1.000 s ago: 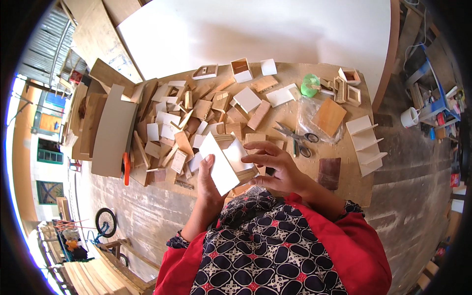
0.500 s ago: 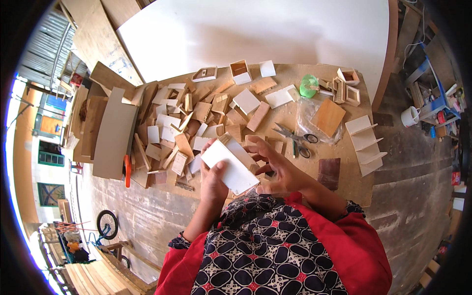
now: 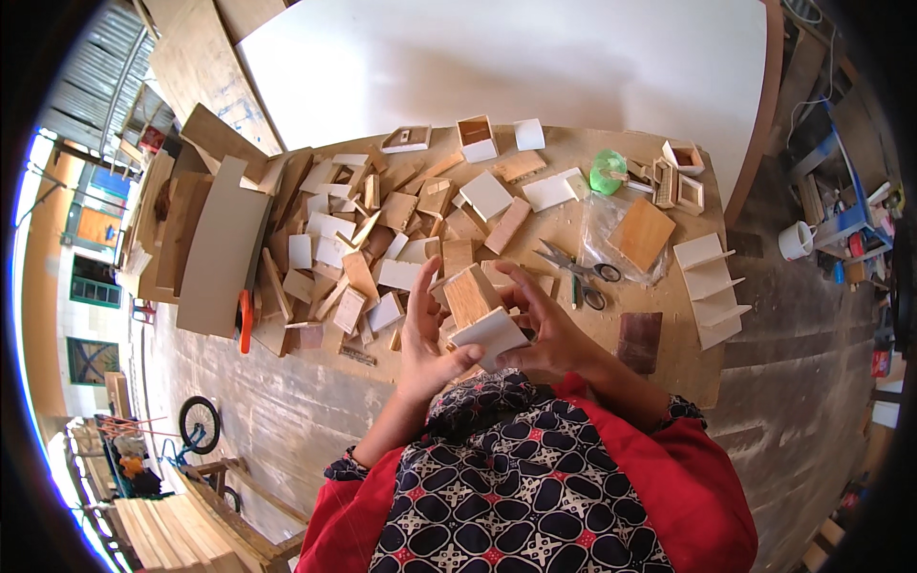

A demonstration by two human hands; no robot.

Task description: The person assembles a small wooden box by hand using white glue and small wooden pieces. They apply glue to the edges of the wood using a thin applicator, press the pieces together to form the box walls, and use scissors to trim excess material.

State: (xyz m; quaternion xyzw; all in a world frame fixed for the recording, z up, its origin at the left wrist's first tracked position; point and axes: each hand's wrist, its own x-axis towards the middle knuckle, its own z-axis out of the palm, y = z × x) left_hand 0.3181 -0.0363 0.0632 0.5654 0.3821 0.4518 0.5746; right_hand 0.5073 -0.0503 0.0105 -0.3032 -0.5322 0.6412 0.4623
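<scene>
Close to my body, a small white-faced wooden piece (image 3: 471,296) is held up between both hands over the near edge of the table. Its bare wood-grain side shows on top, and its white face (image 3: 492,336) slants toward me. My left hand (image 3: 427,349) grips it from the left, thumb at the lower edge of the white face. On the other side my right hand (image 3: 549,329) curls its fingers around the piece. Beyond the hands lies a heap of wood offcuts (image 3: 382,229), some white-faced. Scissors (image 3: 587,275) lie right of the right hand.
A green tape dispenser or bowl-like thing (image 3: 607,172) stands at the far right near small wooden boxes (image 3: 684,157). A white board with upright fins (image 3: 707,291) lies at the right edge. An orange-handled tool (image 3: 245,322) hangs at the left by stacked boards (image 3: 222,253).
The held piece has been turned: its broad white face showed before, and now its wood-grain side is up. My right hand has closed in on it.
</scene>
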